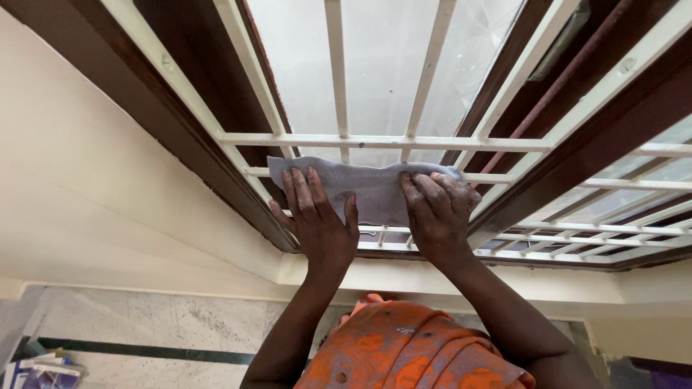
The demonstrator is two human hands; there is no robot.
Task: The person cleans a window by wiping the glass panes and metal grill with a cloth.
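Observation:
A pale grey cloth [364, 186] lies stretched across a horizontal bar of a white window grille [339, 94]. My left hand [316, 220] presses flat on the cloth's left part, fingers spread upward. My right hand [437, 210] grips the cloth's right end over the bar, with its fingers curled. Both forearms reach up from below. Frosted glass [382, 65] shows behind the grille bars.
A dark brown wooden window frame [209, 158] surrounds the grille. A cream wall [86, 180] is at left, a ledge [404, 277] runs below the window. Orange patterned fabric [411, 353] is at bottom centre, marble tile [166, 324] at lower left, papers [43, 371] in the corner.

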